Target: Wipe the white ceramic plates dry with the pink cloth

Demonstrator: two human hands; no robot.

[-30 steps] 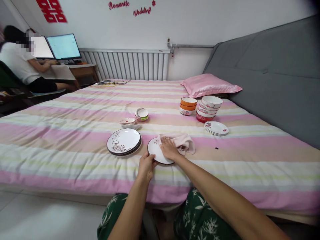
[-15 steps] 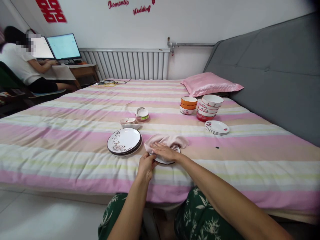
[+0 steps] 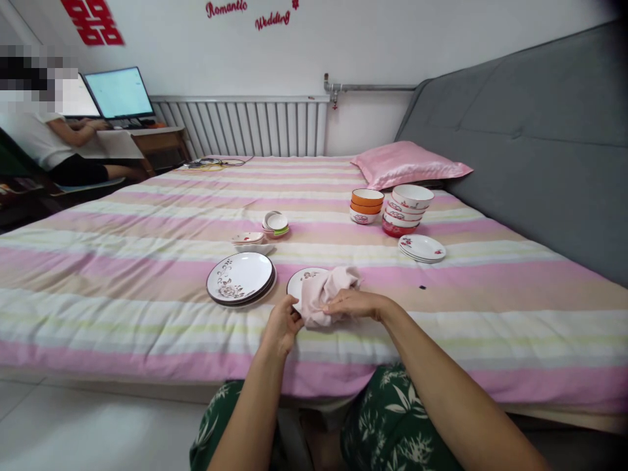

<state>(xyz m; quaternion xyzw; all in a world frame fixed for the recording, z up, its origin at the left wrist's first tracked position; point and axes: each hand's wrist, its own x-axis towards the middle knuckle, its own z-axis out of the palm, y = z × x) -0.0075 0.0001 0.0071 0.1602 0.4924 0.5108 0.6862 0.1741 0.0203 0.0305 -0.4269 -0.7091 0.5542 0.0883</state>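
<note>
A white plate (image 3: 297, 281) with a dark rim and brown floral print lies on the striped bed in front of me. My left hand (image 3: 284, 320) grips its near left edge, thumb on top. Over the plate's right part is a bunched pale pink cloth (image 3: 326, 294). My right hand (image 3: 356, 305) holds this cloth, its fingers closed on the folds and partly hidden. Just left of the plate stands a stack of larger dark-rimmed plates (image 3: 240, 278) with a similar flower pattern.
Behind the plate stack are small dishes (image 3: 248, 239) and small bowls (image 3: 276, 221). At the right stand orange bowls (image 3: 367, 201), a taller bowl stack (image 3: 406, 209) and small floral plates (image 3: 422, 248). A pink pillow (image 3: 409, 163) lies behind. A person (image 3: 69, 140) sits at a desk, far left.
My right hand has gone from lying flat on the cloth to gripping it, a little to the right. The cloth has bunched toward me, uncovering the plate's far left part.
</note>
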